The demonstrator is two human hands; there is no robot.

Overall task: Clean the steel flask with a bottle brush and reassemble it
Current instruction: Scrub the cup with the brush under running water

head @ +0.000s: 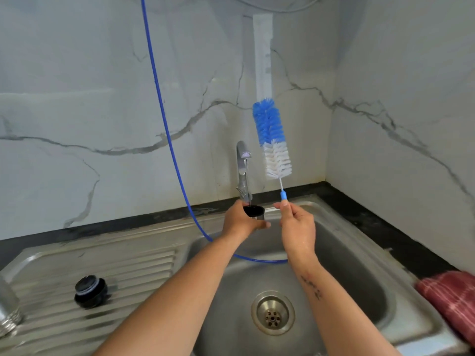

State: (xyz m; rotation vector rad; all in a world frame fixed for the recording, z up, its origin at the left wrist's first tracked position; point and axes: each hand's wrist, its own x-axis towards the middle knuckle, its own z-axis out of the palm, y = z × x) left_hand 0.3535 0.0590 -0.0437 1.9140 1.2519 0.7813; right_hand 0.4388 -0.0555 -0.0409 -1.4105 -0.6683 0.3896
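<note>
Fingers of the right hand [298,224] pinch the bottle brush [273,140] handle, left hand [240,220] grips the steel flask [255,211] under the tap [243,170]; judged best: lower bristles straight into its mouth.

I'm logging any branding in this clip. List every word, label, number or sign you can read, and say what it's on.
No text reads anywhere in this view.
Tap: a small mark near its top, too blurred to read.
Black flask lid on the drainboard: no lettering shows.
Bottle brush in the right hand: plain bristles and handle.
White strip on the wall: faint shapes, unreadable.
Forearm tattoo: too small to tell.
</note>
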